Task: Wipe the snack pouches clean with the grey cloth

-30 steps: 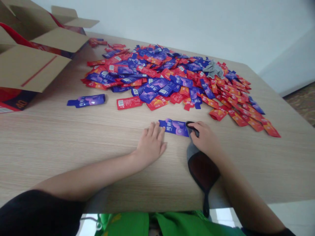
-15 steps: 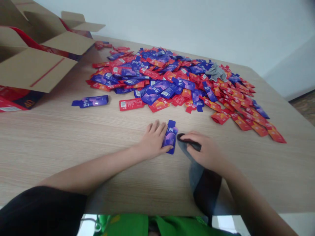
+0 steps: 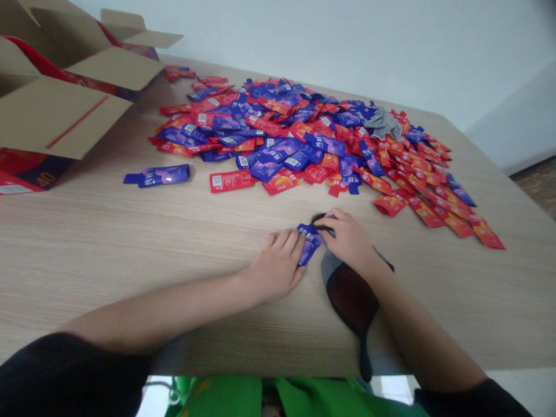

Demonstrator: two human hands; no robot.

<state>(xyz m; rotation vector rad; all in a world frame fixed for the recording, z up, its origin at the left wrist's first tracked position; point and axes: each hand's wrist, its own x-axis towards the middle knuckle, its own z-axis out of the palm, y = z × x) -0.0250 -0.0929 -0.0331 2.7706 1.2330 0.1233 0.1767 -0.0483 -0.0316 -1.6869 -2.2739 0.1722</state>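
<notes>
On the table in front of me lies a small blue-purple pouch (image 3: 309,248) with white lettering, tilted to the right. My left hand (image 3: 280,263) holds its left side down, fingers together and bent at its edge. In my right hand (image 3: 346,238) is a bunched grey cloth with a dark panel and black edging (image 3: 351,295), pinched between thumb and fingers. The bunched end meets the upper right of the pouch. The rest of the cloth hangs under my wrist toward the table's front edge, ending in a narrow black strip.
A heap of red and blue pouches (image 3: 278,153) spreads across the back of the table, with a crumpled grey cloth (image 3: 384,124) on top. One blue pouch (image 3: 163,176) and one red pouch (image 3: 232,180) lie before it. Open cardboard boxes (image 3: 61,116) stand at the left.
My right hand has moved up and left with the cloth, bringing it onto the pouch. The pouch has tilted to the right, and my left fingers have drawn together.
</notes>
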